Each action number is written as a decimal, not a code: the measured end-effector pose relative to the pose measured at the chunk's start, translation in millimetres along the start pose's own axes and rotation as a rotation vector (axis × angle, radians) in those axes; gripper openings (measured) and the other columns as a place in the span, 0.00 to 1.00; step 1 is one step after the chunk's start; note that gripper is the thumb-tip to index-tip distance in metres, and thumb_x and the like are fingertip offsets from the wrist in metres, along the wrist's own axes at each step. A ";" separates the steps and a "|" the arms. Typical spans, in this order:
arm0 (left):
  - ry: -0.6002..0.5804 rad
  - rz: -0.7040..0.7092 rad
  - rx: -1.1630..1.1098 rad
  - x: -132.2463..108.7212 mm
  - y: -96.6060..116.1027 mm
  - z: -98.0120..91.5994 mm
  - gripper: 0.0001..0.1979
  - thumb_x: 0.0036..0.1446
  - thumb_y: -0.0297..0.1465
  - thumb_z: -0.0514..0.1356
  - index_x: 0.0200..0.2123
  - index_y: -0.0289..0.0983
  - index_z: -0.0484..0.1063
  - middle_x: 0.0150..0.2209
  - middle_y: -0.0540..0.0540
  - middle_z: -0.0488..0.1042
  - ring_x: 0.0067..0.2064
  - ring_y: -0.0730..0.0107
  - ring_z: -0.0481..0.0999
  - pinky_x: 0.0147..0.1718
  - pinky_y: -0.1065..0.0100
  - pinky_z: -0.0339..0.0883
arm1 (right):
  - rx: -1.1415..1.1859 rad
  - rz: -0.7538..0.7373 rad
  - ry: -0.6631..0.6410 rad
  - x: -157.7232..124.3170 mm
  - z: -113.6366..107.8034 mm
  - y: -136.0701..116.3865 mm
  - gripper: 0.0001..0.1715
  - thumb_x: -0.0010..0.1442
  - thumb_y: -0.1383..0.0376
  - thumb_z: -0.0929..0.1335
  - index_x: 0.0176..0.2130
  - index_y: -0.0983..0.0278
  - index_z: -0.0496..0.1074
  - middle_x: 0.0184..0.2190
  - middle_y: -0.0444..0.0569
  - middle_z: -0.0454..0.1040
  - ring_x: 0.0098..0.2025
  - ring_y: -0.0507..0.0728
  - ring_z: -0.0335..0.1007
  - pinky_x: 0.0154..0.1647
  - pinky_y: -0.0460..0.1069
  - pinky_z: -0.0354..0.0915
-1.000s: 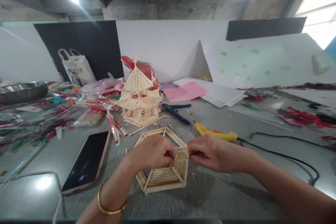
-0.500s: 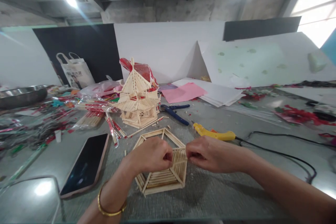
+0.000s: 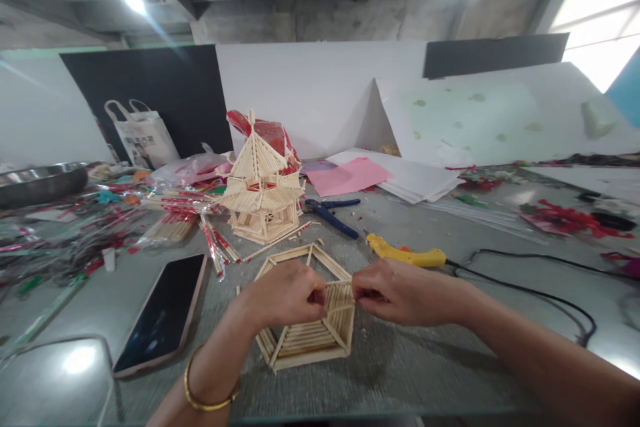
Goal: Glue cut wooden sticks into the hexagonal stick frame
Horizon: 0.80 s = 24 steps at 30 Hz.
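A flat hexagonal panel of wooden sticks (image 3: 307, 337) lies on the grey table right in front of me. My left hand (image 3: 287, 293) and my right hand (image 3: 390, 290) hover over its right side, both pinched on the ends of one thin wooden stick (image 3: 336, 285) held level across the panel. A gold bangle circles my left wrist. Behind the panel stands a small pagoda model (image 3: 260, 180) built from the same sticks.
A dark phone (image 3: 163, 310) lies to the left. A yellow glue gun (image 3: 405, 255) with a black cord and blue pliers (image 3: 333, 213) lie behind my hands. Bundles of sticks and red wrappers (image 3: 170, 220) clutter the left; pink and white sheets (image 3: 380, 177) sit at the back.
Both hands stay pinched on the stick over the panel. They have shifted only slightly, and the view has drifted a little.
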<state>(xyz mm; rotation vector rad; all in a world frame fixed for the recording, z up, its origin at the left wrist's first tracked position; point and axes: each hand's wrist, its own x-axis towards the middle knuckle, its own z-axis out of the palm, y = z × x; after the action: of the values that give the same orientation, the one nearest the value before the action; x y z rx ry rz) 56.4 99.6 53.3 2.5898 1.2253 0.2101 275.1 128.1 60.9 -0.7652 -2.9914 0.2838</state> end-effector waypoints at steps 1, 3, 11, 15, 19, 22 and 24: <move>-0.002 0.000 0.000 -0.6 -0.5 -0.6 0.09 0.47 0.28 0.55 0.28 0.38 0.75 0.26 0.49 0.76 0.27 0.73 0.70 0.27 0.72 0.56 | -0.003 0.002 0.000 0.0 -0.2 -0.2 0.08 0.56 0.70 0.60 0.28 0.66 0.67 0.24 0.44 0.69 0.25 0.48 0.62 0.28 0.43 0.55; -0.016 -0.005 -0.005 -1.9 -1.3 -2.0 0.09 0.46 0.27 0.54 0.27 0.37 0.75 0.25 0.49 0.76 0.27 0.74 0.70 0.27 0.72 0.56 | -0.005 0.000 -0.003 0.0 -0.7 -0.6 0.08 0.56 0.69 0.60 0.28 0.66 0.67 0.24 0.43 0.69 0.25 0.48 0.62 0.28 0.43 0.55; -0.065 -0.059 -0.001 -4.8 0.2 -7.5 0.10 0.46 0.28 0.54 0.28 0.38 0.76 0.26 0.48 0.77 0.27 0.74 0.71 0.27 0.73 0.58 | 0.000 -0.009 0.002 -0.1 -1.4 -0.4 0.09 0.57 0.69 0.60 0.28 0.66 0.68 0.24 0.44 0.69 0.26 0.48 0.62 0.28 0.44 0.55; -0.081 -0.096 0.001 -4.9 1.8 -7.8 0.11 0.46 0.28 0.54 0.28 0.38 0.77 0.26 0.48 0.78 0.27 0.73 0.71 0.27 0.73 0.58 | 0.004 0.001 0.003 -0.2 -1.2 -0.7 0.10 0.57 0.68 0.60 0.28 0.66 0.68 0.23 0.44 0.69 0.25 0.48 0.61 0.27 0.43 0.54; -0.077 -0.096 0.000 -4.2 1.5 -6.4 0.10 0.45 0.28 0.55 0.28 0.38 0.77 0.26 0.48 0.77 0.27 0.73 0.71 0.26 0.73 0.58 | -0.001 -0.005 0.008 -0.5 -0.5 -0.4 0.10 0.57 0.68 0.60 0.28 0.66 0.68 0.23 0.44 0.69 0.25 0.48 0.61 0.28 0.43 0.54; -0.069 -0.093 0.012 -3.8 1.9 -5.7 0.10 0.45 0.28 0.55 0.28 0.38 0.76 0.26 0.48 0.77 0.27 0.73 0.71 0.26 0.73 0.58 | 0.001 -0.009 0.004 -0.4 -0.5 -0.4 0.09 0.57 0.68 0.60 0.29 0.66 0.68 0.24 0.44 0.69 0.26 0.48 0.62 0.28 0.43 0.55; -0.073 -0.086 0.021 -4.0 2.5 -5.6 0.10 0.45 0.28 0.55 0.28 0.38 0.76 0.26 0.48 0.77 0.27 0.73 0.71 0.26 0.72 0.57 | 0.000 -0.007 0.000 -0.2 -0.8 -0.7 0.09 0.58 0.69 0.60 0.29 0.66 0.67 0.24 0.44 0.69 0.26 0.48 0.62 0.28 0.43 0.55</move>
<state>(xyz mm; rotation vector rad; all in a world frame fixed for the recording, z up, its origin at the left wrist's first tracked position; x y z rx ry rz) 54.4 96.0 59.3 2.5320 1.3159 0.0859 275.0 127.5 61.8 -0.7549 -2.9930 0.2837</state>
